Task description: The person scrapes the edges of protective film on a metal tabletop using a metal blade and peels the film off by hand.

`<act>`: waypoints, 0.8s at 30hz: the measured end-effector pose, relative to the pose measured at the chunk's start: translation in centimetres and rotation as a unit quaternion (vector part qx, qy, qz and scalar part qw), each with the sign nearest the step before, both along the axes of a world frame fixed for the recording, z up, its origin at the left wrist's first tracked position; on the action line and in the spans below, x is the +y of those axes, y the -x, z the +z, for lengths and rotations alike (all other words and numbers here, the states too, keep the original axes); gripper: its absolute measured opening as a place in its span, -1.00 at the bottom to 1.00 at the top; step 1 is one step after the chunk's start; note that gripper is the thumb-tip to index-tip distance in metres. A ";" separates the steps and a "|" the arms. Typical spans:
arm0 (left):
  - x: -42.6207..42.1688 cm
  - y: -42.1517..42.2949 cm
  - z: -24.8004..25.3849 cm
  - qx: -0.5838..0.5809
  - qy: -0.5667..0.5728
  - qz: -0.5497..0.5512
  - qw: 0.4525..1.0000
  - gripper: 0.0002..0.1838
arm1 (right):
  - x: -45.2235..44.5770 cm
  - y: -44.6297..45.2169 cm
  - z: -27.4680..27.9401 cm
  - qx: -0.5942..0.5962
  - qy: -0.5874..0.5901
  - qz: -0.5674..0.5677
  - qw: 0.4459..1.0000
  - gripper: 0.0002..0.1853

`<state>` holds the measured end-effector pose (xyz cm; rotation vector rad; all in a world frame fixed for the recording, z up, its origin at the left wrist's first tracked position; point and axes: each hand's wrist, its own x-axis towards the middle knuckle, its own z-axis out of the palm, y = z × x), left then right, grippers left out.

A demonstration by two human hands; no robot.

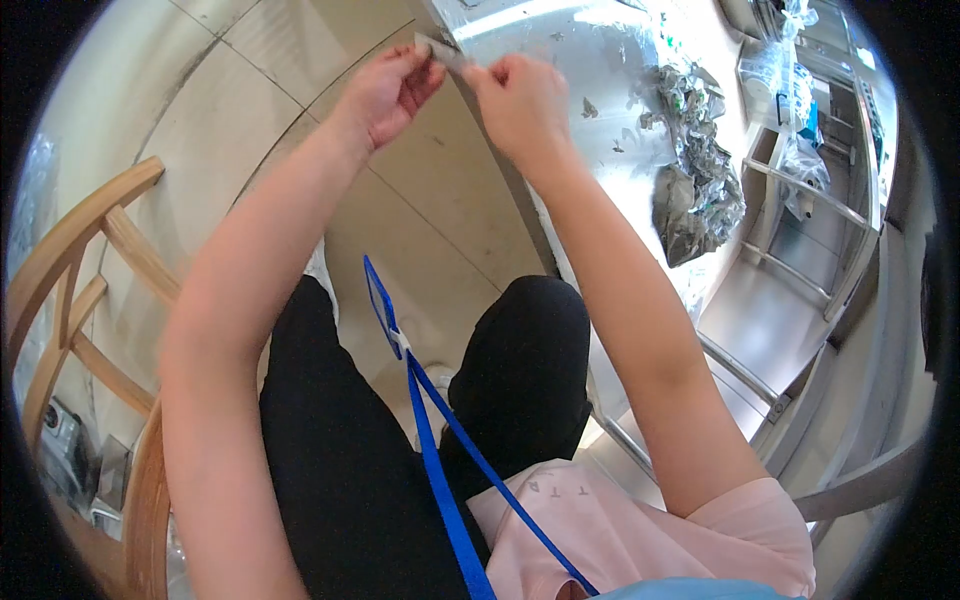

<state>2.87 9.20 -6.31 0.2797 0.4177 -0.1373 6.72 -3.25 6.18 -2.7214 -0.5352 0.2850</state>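
Observation:
Near the top of the head view, a small greyish strip (441, 52) is stretched between my two hands, at the edge of a shiny metal table (590, 150). My left hand (396, 92) pinches the strip's left end with fingers curled. The other end is at the fingertips of my right hand (522, 98), whose fingers are folded in. What the strip is made of is too small to tell. On the table, right of my right hand, lies a crumpled dark grey heap (697, 180), with small flakes scattered around it.
A wooden chair (100, 215) stands at the left. Metal racks (810, 190) with plastic bags are at the right. A blue lanyard (430, 450) hangs over my lap. Tiled floor (420, 200) shows below my hands.

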 end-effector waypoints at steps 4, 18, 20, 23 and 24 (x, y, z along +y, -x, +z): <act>-3.0 2.5 0.0 0.046 0.011 -0.017 0.999 -0.90 | -2.2 2.4 -0.1 0.014 0.039 -0.032 0.999 -0.68; -0.3 -1.2 0.4 0.057 -0.045 0.031 0.997 -0.91 | 2.1 1.7 -0.8 -0.027 -0.001 -0.117 0.993 -0.68; -0.1 -1.4 0.4 0.067 -0.051 0.029 0.996 -0.91 | 2.2 1.6 -1.1 -0.035 -0.012 -0.120 0.992 -0.69; 0.2 -1.4 0.2 0.046 -0.054 0.018 0.997 -0.91 | 2.5 1.8 -1.0 -0.033 -0.012 -0.135 0.990 -0.70; 0.3 -1.5 0.2 0.042 -0.059 0.018 0.997 -0.91 | 2.6 1.8 -1.0 -0.032 -0.005 -0.139 0.990 -0.70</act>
